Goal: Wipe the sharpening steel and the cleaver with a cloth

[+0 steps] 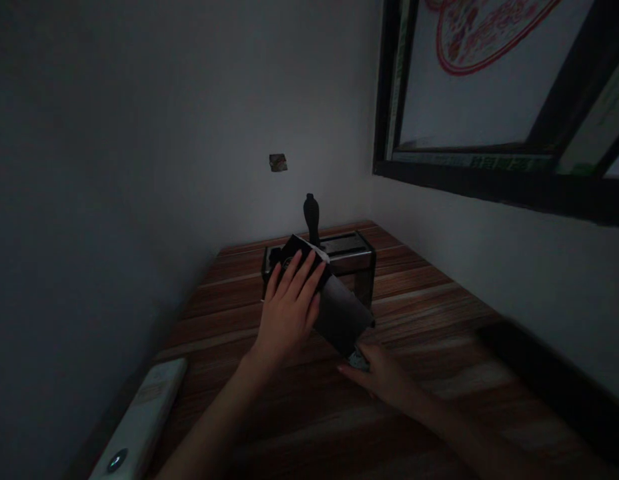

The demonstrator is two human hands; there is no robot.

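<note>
A cleaver (342, 313) with a broad, dull grey blade is held tilted over the table, its blade pointing up and to the left. My right hand (377, 373) is closed round its handle (358, 360). My left hand (289, 300) lies over a black cover-like piece (293, 248) with a white edge at the blade's far end, fingers stretched across it and thumb at the side. How far this piece wraps the blade is hidden. Just behind is a metal and black knife rack (357, 244), from which a black handle (311, 217) stands up.
A wood-grain table (414, 293) runs to the wall. A long white object (149, 413) with a round button-like spot lies at the left edge, and a dark long shape (539, 373) at the right. A dark-framed window (489, 177) and a wall hole (278, 162) are visible.
</note>
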